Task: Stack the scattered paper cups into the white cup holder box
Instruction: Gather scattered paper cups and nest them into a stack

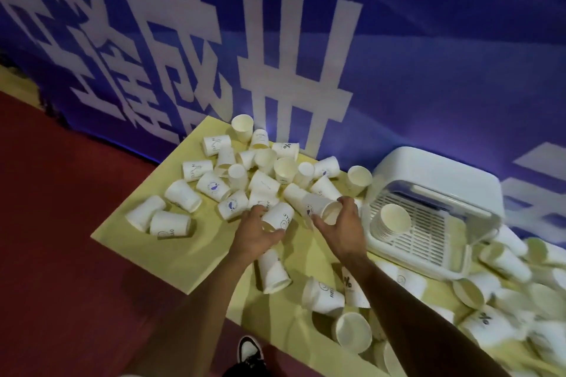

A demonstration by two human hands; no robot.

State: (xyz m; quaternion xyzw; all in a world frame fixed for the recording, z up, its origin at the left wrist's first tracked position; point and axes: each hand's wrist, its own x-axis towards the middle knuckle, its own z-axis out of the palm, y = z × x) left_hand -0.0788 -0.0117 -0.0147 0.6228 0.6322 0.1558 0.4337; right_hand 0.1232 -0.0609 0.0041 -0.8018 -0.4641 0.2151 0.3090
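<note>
While the left hand (254, 234) grips a smooth, tapered paper cup (277, 217) over the yellow counter (171, 242), the right hand (341, 231) curls round a second cup (318, 206). Just to the right, the white cup holder box (444, 174), rounded plastic with a slatted floor, holds a nested stack (390, 220). A nearer cup (355, 291) reads "%".

Head view, sole camera: close above, left of white cup holder box (441, 171), tilted down toward blue banner (428, 40) behind it.
</note>
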